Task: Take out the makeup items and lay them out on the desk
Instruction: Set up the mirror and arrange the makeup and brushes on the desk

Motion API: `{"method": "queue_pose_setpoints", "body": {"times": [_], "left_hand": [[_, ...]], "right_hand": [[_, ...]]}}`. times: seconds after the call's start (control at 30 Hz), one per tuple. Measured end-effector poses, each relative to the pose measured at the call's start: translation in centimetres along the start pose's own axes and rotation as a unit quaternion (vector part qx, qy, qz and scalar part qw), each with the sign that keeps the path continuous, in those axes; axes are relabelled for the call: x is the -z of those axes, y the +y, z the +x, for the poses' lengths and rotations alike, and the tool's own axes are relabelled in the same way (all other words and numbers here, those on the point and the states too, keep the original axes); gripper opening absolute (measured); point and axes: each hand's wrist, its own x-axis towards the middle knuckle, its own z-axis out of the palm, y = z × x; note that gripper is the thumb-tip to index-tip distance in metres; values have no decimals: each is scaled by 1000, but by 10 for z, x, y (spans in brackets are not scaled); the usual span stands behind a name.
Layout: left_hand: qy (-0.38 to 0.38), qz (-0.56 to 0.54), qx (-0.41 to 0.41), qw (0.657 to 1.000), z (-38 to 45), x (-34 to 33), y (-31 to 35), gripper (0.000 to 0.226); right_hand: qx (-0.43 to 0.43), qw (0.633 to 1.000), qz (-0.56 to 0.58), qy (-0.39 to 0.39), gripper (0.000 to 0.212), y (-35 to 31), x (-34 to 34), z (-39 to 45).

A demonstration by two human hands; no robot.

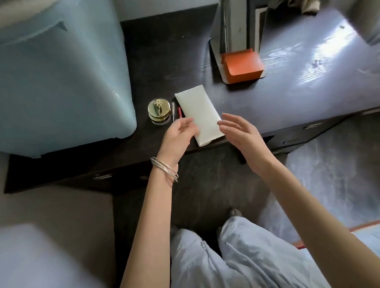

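Left hand (179, 133) is resting its relaxed fingers on the white pouch (197, 114), right hand (239, 137) is hovering open just beside it. Pouch is lying flat on the dark table (158, 68); gold-lidded jar (158, 110), silver stick (173, 110), red lipstick (180, 112) are sitting left of it.

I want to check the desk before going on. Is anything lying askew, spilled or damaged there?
Nothing is spilled or damaged. Only the white pouch lies diagonally, its near corner at the desk front edge. The gold jar, thin stick and red tube lie neatly beside it.
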Motion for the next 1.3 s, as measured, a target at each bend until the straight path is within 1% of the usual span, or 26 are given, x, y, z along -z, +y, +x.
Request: {"method": "queue_pose_setpoints", "body": {"times": [0.27, 0.47, 0.67, 0.77, 0.93, 1.13, 1.3], "left_hand": [[-13, 22, -5, 1000, 26, -108, 22, 29], [-38, 63, -9, 997, 45, -153, 41, 27], [-50, 86, -5, 995, 72, -165, 56, 31], [-60, 89, -1, 994, 92, -164, 61, 30], [-71, 86, -10, 994, 130, -156, 75, 31], [-86, 96, 10, 992, 168, -148, 85, 32], [-76, 87, 29, 993, 195, -147, 88, 34]], "right_hand": [[8, 999, -4, 31, 39, -10, 118, 16], [3, 999, 11, 51, 37, -15, 163, 28], [-5, 998, 2, 69, 39, -22, 177, 52], [-10, 997, 3, 77, 38, -27, 177, 70], [-16, 997, -12, 79, 42, -39, 170, 106], [-34, 994, -21, 101, 43, -47, 161, 143], [-48, 993, -27, 101, 40, -50, 168, 173]]}}
